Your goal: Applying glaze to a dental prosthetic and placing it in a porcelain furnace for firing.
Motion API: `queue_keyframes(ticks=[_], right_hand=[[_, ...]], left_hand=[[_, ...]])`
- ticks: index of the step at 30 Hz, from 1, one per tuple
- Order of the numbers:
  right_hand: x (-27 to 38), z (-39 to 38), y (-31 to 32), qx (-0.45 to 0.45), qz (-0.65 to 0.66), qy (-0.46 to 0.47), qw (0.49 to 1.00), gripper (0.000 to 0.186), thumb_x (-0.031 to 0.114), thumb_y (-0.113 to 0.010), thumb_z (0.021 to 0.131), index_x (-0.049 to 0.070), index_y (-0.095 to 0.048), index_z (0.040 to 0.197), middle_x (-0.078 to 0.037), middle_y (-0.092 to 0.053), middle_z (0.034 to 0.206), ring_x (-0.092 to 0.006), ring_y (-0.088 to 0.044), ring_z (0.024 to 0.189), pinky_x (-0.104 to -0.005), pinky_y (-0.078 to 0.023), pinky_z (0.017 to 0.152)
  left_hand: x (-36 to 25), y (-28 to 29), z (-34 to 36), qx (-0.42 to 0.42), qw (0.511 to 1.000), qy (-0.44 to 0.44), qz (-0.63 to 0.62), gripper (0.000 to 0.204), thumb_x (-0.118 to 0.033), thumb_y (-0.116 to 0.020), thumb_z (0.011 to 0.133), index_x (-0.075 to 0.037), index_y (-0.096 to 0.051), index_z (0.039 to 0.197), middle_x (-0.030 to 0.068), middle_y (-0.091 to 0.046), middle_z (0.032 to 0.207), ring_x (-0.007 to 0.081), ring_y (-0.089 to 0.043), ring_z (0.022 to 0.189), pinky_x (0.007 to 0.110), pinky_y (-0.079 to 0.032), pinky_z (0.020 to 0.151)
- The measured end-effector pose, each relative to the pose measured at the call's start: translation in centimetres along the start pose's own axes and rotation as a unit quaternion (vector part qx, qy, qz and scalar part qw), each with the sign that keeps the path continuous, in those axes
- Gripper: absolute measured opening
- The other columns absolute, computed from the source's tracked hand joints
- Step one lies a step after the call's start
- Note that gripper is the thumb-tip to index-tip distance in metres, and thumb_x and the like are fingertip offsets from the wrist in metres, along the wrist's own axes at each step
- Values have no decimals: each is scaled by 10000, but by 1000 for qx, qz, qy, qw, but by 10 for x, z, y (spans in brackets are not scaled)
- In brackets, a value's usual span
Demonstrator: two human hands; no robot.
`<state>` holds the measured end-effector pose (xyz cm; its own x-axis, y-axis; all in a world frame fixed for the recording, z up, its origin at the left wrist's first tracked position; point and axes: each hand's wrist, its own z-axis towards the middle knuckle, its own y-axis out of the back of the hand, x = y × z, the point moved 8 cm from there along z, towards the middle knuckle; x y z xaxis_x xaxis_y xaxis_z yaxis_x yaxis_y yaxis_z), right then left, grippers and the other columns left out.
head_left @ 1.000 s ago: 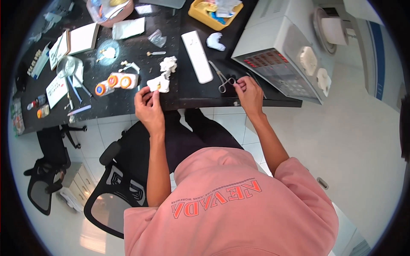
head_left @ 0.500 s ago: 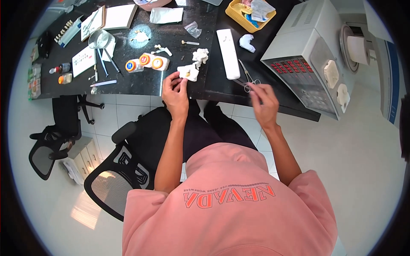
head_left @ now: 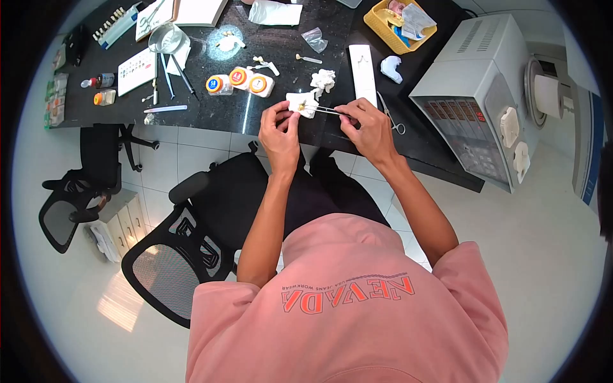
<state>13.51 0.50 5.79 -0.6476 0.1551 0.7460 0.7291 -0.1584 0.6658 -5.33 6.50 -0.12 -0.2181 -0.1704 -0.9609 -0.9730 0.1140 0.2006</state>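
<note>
My left hand, fingers closed, holds the near edge of a folded white pad bearing a small yellowish piece. My right hand is closed on slim metal tweezers, whose tips reach over the pad at that piece. Scissor-handled forceps lie just right of that hand, beside a long white flat case. Crumpled white tissue sits behind the pad. Lidded jars with orange and blue labels stand to the left.
The dark worktop carries a glass cup, brushes, papers, a yellow basket and a white moulded piece. A grey machine occupies the right. Black mesh chairs stand below at left.
My right hand has picked up tweezers from beside the forceps and moved them left to the pad. My left hand stays at the pad. The view has shifted.
</note>
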Motion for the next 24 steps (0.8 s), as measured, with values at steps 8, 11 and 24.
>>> queue_keyframes(ticks=[8, 11, 24], right_hand=[[-16, -6, 2, -34, 42, -60, 997, 173, 61, -680, 809, 31, -737, 971, -91, -682, 843, -170, -657, 679, -289, -515, 622], [-18, -15, 8, -75, 134, -128, 980, 167, 105, -691, 812, 24, -739, 949, -131, -688, 847, -243, -678, 715, -309, -519, 640], [34, -127, 296, -376, -45, -177, 908, 173, 35, -682, 842, 26, -737, 1006, -16, -653, 823, -60, -554, 692, -205, -436, 629]], left_hand=[[3, -4, 1, -2, 1000, 6, 23, 252, 34, -670, 849, 32, -616, 1096, 106, -613, 1032, 159, -644, 875, 272, -556, 761], [9, 0, 0, 0, 1000, 21, -15, 242, 19, -661, 879, 38, -595, 1112, 73, -601, 1037, 135, -620, 895, 262, -543, 768], [1, -8, -1, -9, 999, -33, 10, 201, -38, -684, 889, 29, -570, 1042, 78, -607, 994, 105, -585, 820, 226, -518, 659]])
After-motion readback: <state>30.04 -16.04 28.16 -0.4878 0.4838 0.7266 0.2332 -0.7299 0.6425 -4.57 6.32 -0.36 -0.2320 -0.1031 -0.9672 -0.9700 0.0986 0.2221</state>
